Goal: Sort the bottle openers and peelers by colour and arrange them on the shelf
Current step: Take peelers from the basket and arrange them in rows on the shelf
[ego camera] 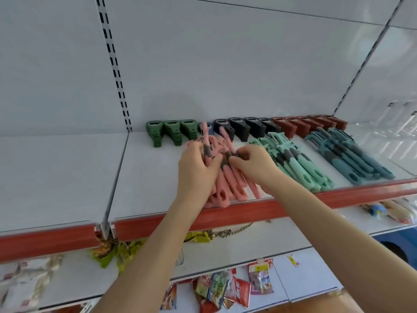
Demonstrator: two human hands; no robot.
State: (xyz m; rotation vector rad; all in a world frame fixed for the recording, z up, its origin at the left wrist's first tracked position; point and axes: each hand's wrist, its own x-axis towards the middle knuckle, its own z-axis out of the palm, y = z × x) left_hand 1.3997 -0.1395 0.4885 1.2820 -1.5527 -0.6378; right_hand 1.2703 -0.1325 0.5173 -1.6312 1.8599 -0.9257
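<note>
the pink peelers (225, 186) lie heaped at the centre of the frame on the shelf (146, 177), probably being squared into one colour group beside the mint peelers (300, 163) and teal peelers (352, 157) to the right. the left hand (196, 168) curls round several; the right hand (252, 163) pinches one by its grey grip. both forearms reach up from below. bottle openers (243, 129) line the back in colour blocks.

I am watching through one wide-angle head camera, which is looking forward and slightly down at the shelf (146, 177) from close range. It is facing the white back panel (225, 64) almost squarely, with the left hand (196, 168) and right hand (252, 163) sitting mid-frame and lower shelves (327, 267) showing beneath.
</note>
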